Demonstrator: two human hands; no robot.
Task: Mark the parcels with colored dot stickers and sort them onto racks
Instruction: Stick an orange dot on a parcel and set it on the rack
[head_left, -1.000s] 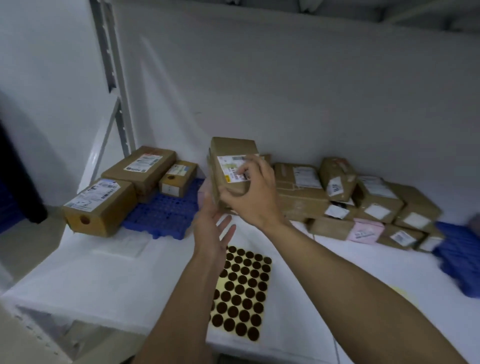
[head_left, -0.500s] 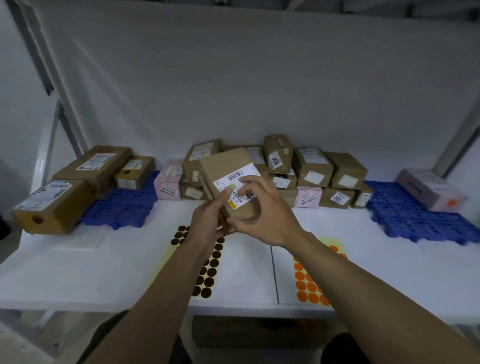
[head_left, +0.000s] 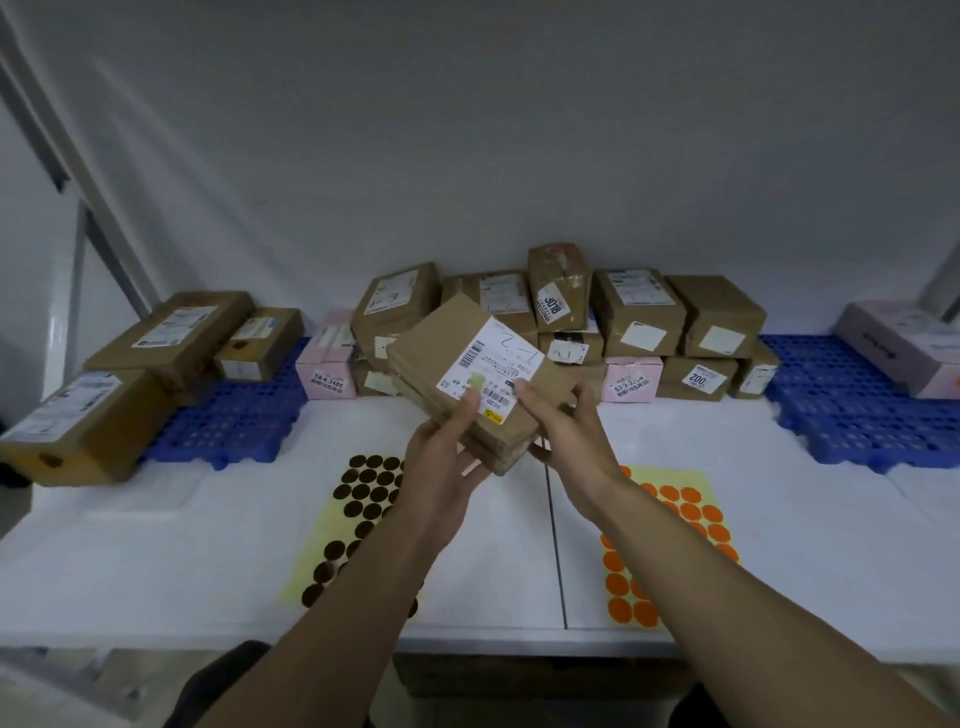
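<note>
At the far left, brown boxes (head_left: 171, 332) are sitting on a blue pallet (head_left: 234, 431) on the white table (head_left: 156, 545). Nearer us, a sheet of brown dots (head_left: 358, 499) is lying flat, partly under our left forearm. Our left hand (head_left: 441, 467) is cupping the parcel (head_left: 447, 338) from below, thumb pressing on its white label (head_left: 498, 358) just under a pale green sticker (head_left: 477, 381). We are holding the parcel tilted in the air above the table's middle, in front of the heap of parcels (head_left: 639, 312) against the wall. Our right hand (head_left: 569, 441) is gripping the parcel's right edge, thumb on top. Under that forearm a sheet of orange dots (head_left: 675, 499) is lying. At the far right, a pink box (head_left: 893, 343) is resting on a second blue pallet (head_left: 852, 415).
</note>
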